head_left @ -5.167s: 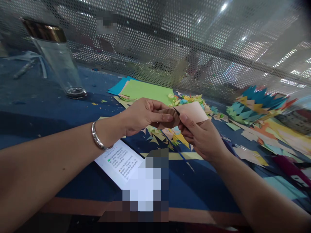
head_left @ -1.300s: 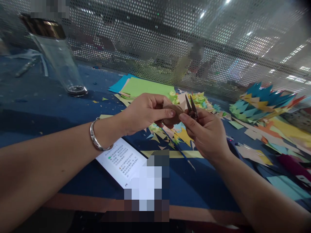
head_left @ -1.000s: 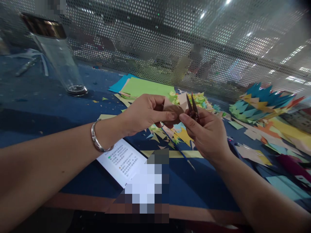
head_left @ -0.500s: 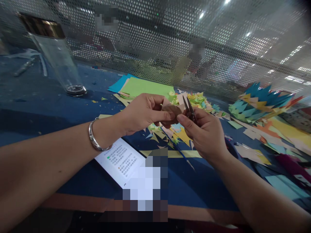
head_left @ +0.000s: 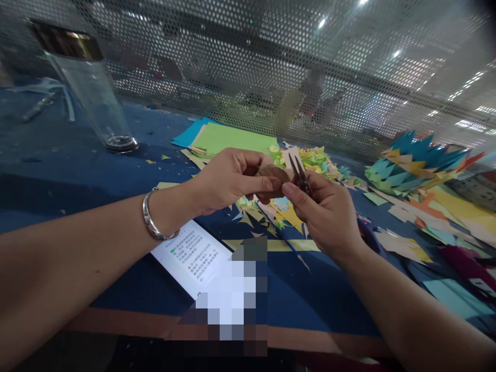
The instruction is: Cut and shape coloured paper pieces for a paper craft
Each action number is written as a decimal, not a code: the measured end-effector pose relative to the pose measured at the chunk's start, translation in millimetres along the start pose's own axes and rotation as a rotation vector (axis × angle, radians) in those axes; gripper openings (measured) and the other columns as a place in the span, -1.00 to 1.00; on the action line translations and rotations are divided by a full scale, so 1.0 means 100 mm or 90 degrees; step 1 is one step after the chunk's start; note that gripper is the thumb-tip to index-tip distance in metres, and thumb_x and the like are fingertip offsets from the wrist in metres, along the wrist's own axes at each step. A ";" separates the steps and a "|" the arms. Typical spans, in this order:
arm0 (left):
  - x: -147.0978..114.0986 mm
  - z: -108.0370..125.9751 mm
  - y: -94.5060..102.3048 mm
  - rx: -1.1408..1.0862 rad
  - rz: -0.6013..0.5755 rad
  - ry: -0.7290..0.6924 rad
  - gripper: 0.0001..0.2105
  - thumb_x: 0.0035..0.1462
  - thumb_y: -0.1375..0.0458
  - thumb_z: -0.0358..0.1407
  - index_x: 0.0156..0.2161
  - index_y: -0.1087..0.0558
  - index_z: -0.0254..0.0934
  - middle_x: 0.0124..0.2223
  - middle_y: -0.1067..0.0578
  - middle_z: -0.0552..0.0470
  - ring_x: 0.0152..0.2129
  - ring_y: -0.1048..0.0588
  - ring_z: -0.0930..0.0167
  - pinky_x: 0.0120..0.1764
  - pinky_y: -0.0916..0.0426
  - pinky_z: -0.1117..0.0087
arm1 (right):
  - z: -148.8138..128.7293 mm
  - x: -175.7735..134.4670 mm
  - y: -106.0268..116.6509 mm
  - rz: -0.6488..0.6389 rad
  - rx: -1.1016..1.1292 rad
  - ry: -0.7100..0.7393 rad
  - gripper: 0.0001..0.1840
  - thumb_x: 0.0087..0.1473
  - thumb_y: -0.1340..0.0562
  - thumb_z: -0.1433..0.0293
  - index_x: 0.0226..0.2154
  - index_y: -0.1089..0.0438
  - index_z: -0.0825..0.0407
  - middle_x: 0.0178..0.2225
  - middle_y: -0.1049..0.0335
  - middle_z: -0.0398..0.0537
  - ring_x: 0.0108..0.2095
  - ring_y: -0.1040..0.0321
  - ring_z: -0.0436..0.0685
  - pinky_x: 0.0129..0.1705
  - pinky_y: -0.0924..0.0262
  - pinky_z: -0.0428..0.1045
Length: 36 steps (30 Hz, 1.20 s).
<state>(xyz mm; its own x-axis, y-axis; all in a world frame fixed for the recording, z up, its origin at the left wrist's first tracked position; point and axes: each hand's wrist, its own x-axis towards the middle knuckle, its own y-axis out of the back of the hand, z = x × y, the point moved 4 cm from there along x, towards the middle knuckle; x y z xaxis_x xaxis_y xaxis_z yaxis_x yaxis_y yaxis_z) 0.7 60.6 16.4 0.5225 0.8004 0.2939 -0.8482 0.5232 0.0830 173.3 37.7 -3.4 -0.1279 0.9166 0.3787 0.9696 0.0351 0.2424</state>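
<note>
My left hand (head_left: 232, 178) pinches a piece of paper (head_left: 274, 173), brownish in the shade, between thumb and fingers. Close beside it, my right hand (head_left: 329, 209) is closed around a small pair of scissors (head_left: 300, 174), whose narrow blades point up and are slightly apart. A pale pink bit of paper (head_left: 290, 157) shows just behind the blades; whether it belongs to the held piece I cannot tell. The right thumb meets the edge of the held paper. My fingers hide the scissor handles. Below both hands lie loose cut paper scraps (head_left: 292, 214).
A lit phone (head_left: 197, 258) rests under my left wrist. A thin blue brush (head_left: 284, 237) lies between my arms. Green paper sheets (head_left: 236, 138) and a scrap heap (head_left: 318, 160) are behind. A glass bottle (head_left: 96, 98) stands left, a spiky paper crown (head_left: 414, 163) right, a perforated screen (head_left: 240, 67) beyond.
The scissor blades have shifted slightly left and now stand in front of the pale pink paper. Both hands stay almost in the same place, with the left still pinching the paper.
</note>
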 end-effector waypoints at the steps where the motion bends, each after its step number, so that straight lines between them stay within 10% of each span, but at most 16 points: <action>1: 0.00 0.00 0.00 -0.003 0.003 -0.003 -0.84 0.10 -0.34 -0.26 -0.38 -0.51 -0.30 -0.36 -0.57 0.02 -0.45 -0.50 0.47 -0.37 -0.37 0.44 | 0.00 0.00 0.00 -0.003 0.007 -0.001 -0.75 0.14 -0.35 0.18 -0.33 -0.41 0.00 -0.56 -0.03 -0.26 -0.61 0.15 -0.08 -0.62 0.26 -0.06; 36: 0.04 -0.01 0.12 0.046 0.008 -0.033 -0.84 0.15 -0.31 -0.24 -0.26 -0.54 -0.32 -0.32 -0.59 -0.04 -0.44 -0.51 0.46 -0.36 -0.39 0.42 | 0.01 0.02 0.00 -0.084 0.155 -0.075 -0.59 0.22 -0.27 0.07 -0.45 -0.41 0.05 -0.62 0.03 -0.25 -0.62 0.18 -0.10 -0.64 0.37 -0.08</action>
<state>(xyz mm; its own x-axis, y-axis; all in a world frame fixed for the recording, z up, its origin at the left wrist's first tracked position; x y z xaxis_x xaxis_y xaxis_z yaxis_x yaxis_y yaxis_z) -7.3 70.4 17.3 0.5076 0.7901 0.3436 -0.8601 0.4885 0.1473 173.2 40.1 -3.9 -0.2442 0.9371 0.2494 0.9697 0.2380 0.0552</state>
